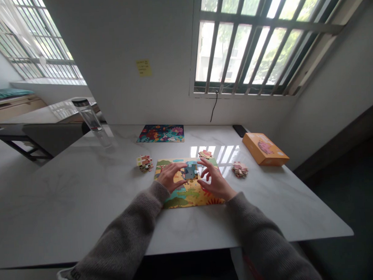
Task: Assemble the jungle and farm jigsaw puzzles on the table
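Observation:
A colourful yellow and green puzzle picture [188, 197] lies flat on the white marble-look table. My left hand [172, 176] is over its left part, thumb and fingers spread apart in a C shape. Opposite it, my right hand [215, 181] curves over the right part, its thumb and fingers also apart. Between the two hands is a blue-grey puzzle piece [191, 171], at the upper middle of the picture. The fingertips of both hands are near its sides; whether they touch it is too small to tell.
Piles of puzzle pieces sit left [145, 162], right [239, 169] and behind [205, 154] the picture. Farther back are a dark picture sheet [162, 133], a glass bottle [92, 121], a black phone [239, 130] and an orange box [264, 149].

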Demonstrator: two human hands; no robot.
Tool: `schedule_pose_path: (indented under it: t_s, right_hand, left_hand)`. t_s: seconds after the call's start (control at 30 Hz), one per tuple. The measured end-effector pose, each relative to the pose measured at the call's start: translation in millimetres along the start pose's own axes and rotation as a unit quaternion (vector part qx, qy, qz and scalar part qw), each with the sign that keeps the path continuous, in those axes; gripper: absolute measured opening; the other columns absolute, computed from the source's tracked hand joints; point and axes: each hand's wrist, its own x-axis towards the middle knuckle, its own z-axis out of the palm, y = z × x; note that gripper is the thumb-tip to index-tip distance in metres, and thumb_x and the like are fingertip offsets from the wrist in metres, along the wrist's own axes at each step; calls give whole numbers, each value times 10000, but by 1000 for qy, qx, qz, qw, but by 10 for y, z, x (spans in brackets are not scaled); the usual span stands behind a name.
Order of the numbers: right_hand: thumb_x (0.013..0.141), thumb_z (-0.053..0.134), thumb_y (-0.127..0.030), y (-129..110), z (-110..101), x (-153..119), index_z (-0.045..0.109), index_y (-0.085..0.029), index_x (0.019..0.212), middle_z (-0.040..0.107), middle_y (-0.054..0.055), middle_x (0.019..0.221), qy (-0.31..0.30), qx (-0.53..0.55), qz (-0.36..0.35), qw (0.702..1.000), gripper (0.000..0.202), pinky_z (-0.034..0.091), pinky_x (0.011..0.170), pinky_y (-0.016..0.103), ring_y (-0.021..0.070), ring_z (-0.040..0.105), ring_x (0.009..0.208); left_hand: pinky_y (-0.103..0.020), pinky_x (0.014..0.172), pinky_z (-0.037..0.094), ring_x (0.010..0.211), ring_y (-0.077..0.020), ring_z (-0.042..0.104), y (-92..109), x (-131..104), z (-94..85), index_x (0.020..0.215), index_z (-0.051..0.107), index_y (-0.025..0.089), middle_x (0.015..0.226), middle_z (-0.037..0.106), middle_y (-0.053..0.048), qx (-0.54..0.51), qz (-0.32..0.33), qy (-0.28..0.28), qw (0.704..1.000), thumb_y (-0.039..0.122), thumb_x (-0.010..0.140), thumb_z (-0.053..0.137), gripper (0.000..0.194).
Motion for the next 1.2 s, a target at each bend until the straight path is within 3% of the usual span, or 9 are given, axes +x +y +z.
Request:
schedule_pose_path:
  t_s: [0.2,0.4,0.53,0.63,0.73,0.83,1.03,1.2]
  right_hand:
    - [856,644,-183,-28,-31,-2,405,-313,1462,573,97,1322,-27,-38,-25,999,664,575,710,325,167,614,866]
    - [851,677,-187,-30,-4,-12,419,-306,1461,616,76,1209,-32,-27,-20,999,673,570,811,362,162,609,845]
    - [898,630,-270,-30,54,3,493,-260,1407,585,61,1067,-20,98,52,994,528,566,647,286,111,573,703]
    - [926,582,-339,-45,87,23,508,-253,1391,543,17,955,-31,210,136,968,478,533,523,238,78,534,606]
    - [890,627,-363,-81,77,48,553,-264,1336,508,-8,930,-39,272,178,945,463,579,553,266,87,566,641]
    - [852,681,-373,-125,52,72,600,-251,1225,499,-20,905,-5,304,198,932,400,618,620,313,117,624,707]
    - [803,754,-408,-119,117,69,521,-235,1023,629,-12,895,34,363,219,905,364,605,715,345,157,684,784]
    - [758,790,-448,-39,206,47,470,-226,896,633,-37,751,46,347,223,910,413,522,615,269,131,630,664]
  left_hand:
    - [-447,1047,450,1203,-284,604,63,11,-32,1276,591,245,1299,660,-107,16,10,-39,999,352,840,744,475]
    - [-454,1074,448,1266,-285,574,113,-5,-15,1236,602,223,1301,656,-118,21,39,-35,998,341,841,733,433]
    - [-455,1056,475,1216,-270,612,146,-4,27,1240,597,209,1295,662,-120,7,67,-46,997,313,856,706,413]
    - [-455,1028,495,1191,-265,630,185,9,72,1277,573,218,1322,649,-119,16,76,-54,996,311,878,685,425]
    - [-463,1034,485,1202,-267,615,224,22,97,1320,544,225,1301,654,-111,41,63,-33,997,257,905,628,425]
    - [-460,1034,480,1202,-273,598,242,23,90,1291,555,214,1239,659,-110,58,33,-4,998,219,898,590,395]
    - [-487,1004,490,1177,-328,587,176,12,103,1313,522,186,1209,633,-134,77,30,-19,996,414,794,749,610]
    - [-473,1016,491,1169,-306,581,131,15,154,1389,496,202,1202,621,-127,68,29,-18,997,363,884,681,561]
